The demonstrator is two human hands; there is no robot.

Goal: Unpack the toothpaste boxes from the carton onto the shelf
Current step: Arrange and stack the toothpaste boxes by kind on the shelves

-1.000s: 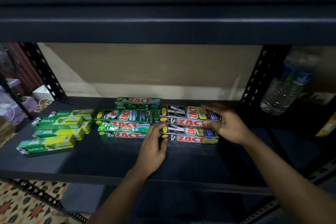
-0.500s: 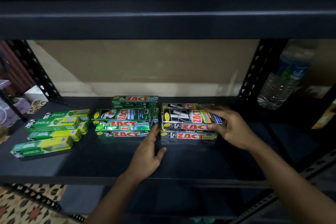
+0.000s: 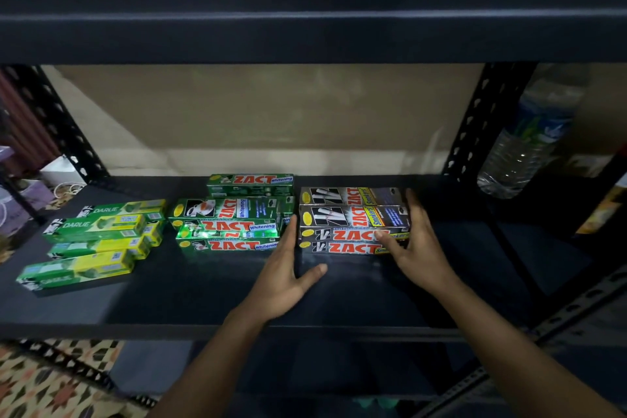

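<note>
Black ZACT Smokers boxes [image 3: 342,217] lie stacked two high on the dark shelf [image 3: 203,295], right of centre. My right hand [image 3: 419,244] wraps the stack's right end, fingers up the end face and thumb across the front. My left hand [image 3: 288,276] rests flat on the shelf, fingers straight against the stack's left end, holding nothing. Green ZACT Whitening boxes [image 3: 230,226] are piled just left of it, one more [image 3: 251,181] behind. Green-yellow Darlie boxes [image 3: 98,237] lie at the left. The carton is not in view.
The upper shelf board [image 3: 312,34] overhangs close above. Perforated black uprights stand at the back left [image 3: 68,132] and back right [image 3: 478,125]. A clear water bottle [image 3: 529,146] stands beyond the right upright. A patterned floor mat [image 3: 51,380] lies below left.
The black top box has been set square on its stack. My right hand slid to the stack's right end; my left hand came flat against its left end. The view moved closer.
</note>
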